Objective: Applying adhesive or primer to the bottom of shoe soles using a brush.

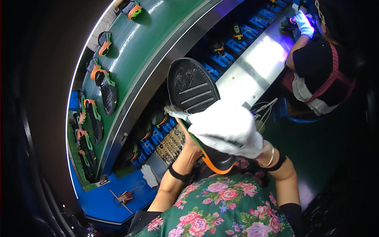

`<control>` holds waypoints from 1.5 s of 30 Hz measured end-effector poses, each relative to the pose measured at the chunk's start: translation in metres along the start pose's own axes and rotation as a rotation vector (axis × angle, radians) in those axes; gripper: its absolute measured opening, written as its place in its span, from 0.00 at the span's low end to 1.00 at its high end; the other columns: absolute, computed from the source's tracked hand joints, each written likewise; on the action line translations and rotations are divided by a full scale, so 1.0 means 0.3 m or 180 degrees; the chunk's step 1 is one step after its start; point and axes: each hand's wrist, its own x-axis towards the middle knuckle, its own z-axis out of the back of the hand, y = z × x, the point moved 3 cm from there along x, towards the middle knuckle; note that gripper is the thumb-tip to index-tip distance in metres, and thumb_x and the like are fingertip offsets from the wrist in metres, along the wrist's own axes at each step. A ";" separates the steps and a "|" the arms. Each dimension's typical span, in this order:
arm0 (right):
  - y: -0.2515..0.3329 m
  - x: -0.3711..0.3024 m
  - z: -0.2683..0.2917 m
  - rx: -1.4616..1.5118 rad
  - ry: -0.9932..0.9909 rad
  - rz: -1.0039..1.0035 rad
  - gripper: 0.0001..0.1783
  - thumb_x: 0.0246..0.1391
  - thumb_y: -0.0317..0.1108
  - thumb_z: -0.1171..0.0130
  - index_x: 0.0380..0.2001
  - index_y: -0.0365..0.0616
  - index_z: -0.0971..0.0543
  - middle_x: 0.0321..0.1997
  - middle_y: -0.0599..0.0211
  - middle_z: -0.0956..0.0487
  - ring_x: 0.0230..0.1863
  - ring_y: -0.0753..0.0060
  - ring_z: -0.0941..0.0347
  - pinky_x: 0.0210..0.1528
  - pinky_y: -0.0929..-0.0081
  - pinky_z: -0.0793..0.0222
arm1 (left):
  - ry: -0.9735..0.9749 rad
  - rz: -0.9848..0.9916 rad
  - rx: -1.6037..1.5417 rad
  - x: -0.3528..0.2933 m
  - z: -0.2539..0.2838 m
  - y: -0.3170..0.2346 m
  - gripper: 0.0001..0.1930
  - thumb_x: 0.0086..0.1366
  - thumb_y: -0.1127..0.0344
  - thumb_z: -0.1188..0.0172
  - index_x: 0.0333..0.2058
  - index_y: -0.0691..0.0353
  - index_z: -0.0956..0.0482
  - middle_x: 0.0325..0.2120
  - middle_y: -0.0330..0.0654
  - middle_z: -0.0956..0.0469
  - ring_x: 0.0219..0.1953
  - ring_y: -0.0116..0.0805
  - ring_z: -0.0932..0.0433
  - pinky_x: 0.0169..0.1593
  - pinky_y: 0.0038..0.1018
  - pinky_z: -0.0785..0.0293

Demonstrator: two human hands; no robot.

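A black shoe sole (191, 85) with an orange and green edge is tilted in front of me, its inner face up. Shiny wet-looking smears cover its broad end. My bare left hand (190, 143) grips the sole from underneath at its left edge; most of its fingers are hidden. Across the middle of the sole lies my right hand (231, 126) in a white glove, closed around a brush (177, 113). Only the bristles and metal band of the brush show, at the sole's left edge; the glove hides its handle.
A green conveyor belt (130, 47) curves along the left, carrying several black soles (106, 93) with orange and green parts. Blue holders (225, 59) line a rack beyond. A gloved co-worker (316, 75) sits at right. A white glove (149, 175) lies near a blue table (106, 207).
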 end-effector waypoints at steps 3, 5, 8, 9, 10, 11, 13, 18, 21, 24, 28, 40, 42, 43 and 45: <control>-0.022 -0.029 0.035 -0.0594 -0.0419 -0.0187 0.19 0.54 0.26 0.29 0.50 0.44 0.13 0.46 0.64 0.12 0.44 0.61 0.15 0.48 0.65 0.19 | -0.0617 -0.0104 -0.0517 0.034 -0.006 0.053 0.49 0.72 0.19 0.67 0.75 0.51 0.38 0.66 0.39 0.26 0.65 0.39 0.26 0.71 0.41 0.32; -0.017 -0.051 0.026 -0.0595 -0.0194 -0.0098 0.18 0.55 0.25 0.30 0.51 0.42 0.13 0.48 0.63 0.12 0.45 0.60 0.15 0.49 0.64 0.19 | -0.0205 0.0170 -0.1433 0.032 -0.031 0.055 0.50 0.70 0.17 0.67 0.74 0.51 0.35 0.64 0.41 0.25 0.63 0.39 0.24 0.70 0.42 0.30; 0.007 -0.068 -0.033 -0.0647 -0.0063 0.0347 0.14 0.56 0.28 0.31 0.47 0.43 0.11 0.45 0.62 0.12 0.44 0.59 0.15 0.45 0.64 0.18 | 0.0218 0.0300 -0.1421 0.024 -0.053 0.047 0.53 0.67 0.14 0.66 0.73 0.52 0.34 0.63 0.43 0.24 0.63 0.42 0.24 0.69 0.43 0.29; 0.017 -0.054 -0.015 -0.0250 0.0037 0.0195 0.16 0.52 0.26 0.28 0.46 0.44 0.11 0.45 0.61 0.11 0.45 0.59 0.14 0.46 0.64 0.18 | 0.0202 0.0308 -0.1037 0.013 -0.050 0.043 0.54 0.66 0.13 0.66 0.73 0.53 0.34 0.63 0.44 0.24 0.63 0.43 0.24 0.69 0.43 0.29; 0.016 -0.049 -0.004 0.0146 0.0140 0.0042 0.17 0.48 0.25 0.26 0.45 0.44 0.11 0.45 0.61 0.11 0.45 0.60 0.14 0.47 0.64 0.17 | 0.0185 0.0318 -0.0658 0.004 -0.046 0.040 0.55 0.65 0.12 0.66 0.73 0.53 0.34 0.63 0.45 0.24 0.63 0.44 0.24 0.69 0.44 0.29; -0.006 -0.061 -0.002 0.0053 -0.0051 -0.0003 0.16 0.48 0.25 0.26 0.43 0.44 0.10 0.44 0.61 0.11 0.45 0.59 0.13 0.46 0.64 0.18 | 0.0168 0.0328 -0.0281 -0.003 -0.041 0.040 0.57 0.64 0.11 0.66 0.73 0.54 0.34 0.63 0.46 0.24 0.63 0.45 0.24 0.69 0.44 0.29; -0.009 -0.059 0.018 -0.0501 -0.0384 -0.0012 0.14 0.50 0.24 0.28 0.43 0.44 0.10 0.45 0.59 0.11 0.45 0.59 0.13 0.47 0.63 0.18 | 0.0960 0.0264 -0.2197 0.016 -0.120 0.012 0.45 0.68 0.27 0.56 0.67 0.60 0.30 0.61 0.49 0.23 0.63 0.47 0.23 0.68 0.45 0.28; 0.011 -0.059 -0.042 -0.0187 0.0089 0.0135 0.19 0.49 0.26 0.28 0.47 0.42 0.12 0.47 0.60 0.12 0.44 0.59 0.15 0.45 0.62 0.17 | 0.0646 0.0493 -0.2787 0.008 -0.062 0.063 0.59 0.60 0.10 0.62 0.70 0.58 0.32 0.66 0.48 0.26 0.65 0.50 0.26 0.72 0.50 0.33; -0.025 -0.055 -0.011 0.0235 -0.0154 -0.0053 0.16 0.49 0.25 0.27 0.44 0.43 0.11 0.45 0.59 0.11 0.43 0.58 0.14 0.44 0.63 0.18 | 0.0676 0.0394 -0.2646 0.026 -0.041 0.048 0.59 0.60 0.10 0.61 0.70 0.58 0.32 0.66 0.48 0.26 0.66 0.50 0.26 0.72 0.50 0.33; -0.028 -0.059 0.007 -0.0241 -0.0398 -0.0197 0.14 0.49 0.24 0.27 0.42 0.42 0.11 0.45 0.57 0.11 0.43 0.56 0.13 0.46 0.63 0.18 | 0.0678 0.0347 -0.2577 0.016 -0.033 0.042 0.58 0.61 0.10 0.60 0.70 0.57 0.31 0.66 0.47 0.26 0.66 0.50 0.26 0.72 0.50 0.33; -0.035 -0.089 -0.039 -0.0286 -0.0172 -0.0025 0.13 0.49 0.24 0.27 0.41 0.42 0.11 0.44 0.55 0.11 0.44 0.55 0.13 0.47 0.63 0.19 | 0.0625 0.0372 -0.1333 0.026 -0.027 0.025 0.57 0.63 0.11 0.61 0.72 0.55 0.33 0.62 0.46 0.23 0.62 0.46 0.23 0.69 0.46 0.29; -0.041 -0.091 0.004 0.0940 -0.0664 -0.1235 0.10 0.50 0.19 0.28 0.38 0.37 0.12 0.44 0.53 0.11 0.43 0.62 0.13 0.47 0.67 0.19 | 0.0045 0.0422 -0.1660 0.024 -0.069 0.059 0.55 0.66 0.13 0.67 0.72 0.55 0.35 0.62 0.46 0.24 0.62 0.43 0.22 0.70 0.44 0.29; -0.034 -0.086 0.004 0.1270 -0.1373 -0.1591 0.09 0.51 0.17 0.29 0.37 0.37 0.13 0.44 0.54 0.11 0.43 0.63 0.13 0.48 0.67 0.19 | 0.0058 0.0563 -0.1678 0.049 -0.057 0.068 0.54 0.67 0.14 0.67 0.74 0.52 0.37 0.65 0.45 0.26 0.65 0.43 0.25 0.71 0.44 0.31; -0.052 -0.096 0.017 0.0685 -0.1082 -0.1313 0.10 0.51 0.18 0.29 0.38 0.37 0.12 0.43 0.53 0.11 0.43 0.62 0.13 0.47 0.66 0.19 | -0.0218 0.0535 -0.1548 0.051 -0.088 0.053 0.54 0.66 0.14 0.66 0.74 0.53 0.37 0.65 0.45 0.26 0.65 0.43 0.24 0.71 0.45 0.31; -0.052 -0.112 0.019 -0.0204 -0.0606 -0.0623 0.11 0.50 0.21 0.27 0.39 0.37 0.12 0.43 0.53 0.11 0.42 0.60 0.14 0.45 0.65 0.19 | -0.0069 0.0477 -0.1841 0.048 -0.117 0.042 0.54 0.67 0.14 0.66 0.74 0.53 0.37 0.66 0.45 0.26 0.64 0.44 0.24 0.70 0.46 0.30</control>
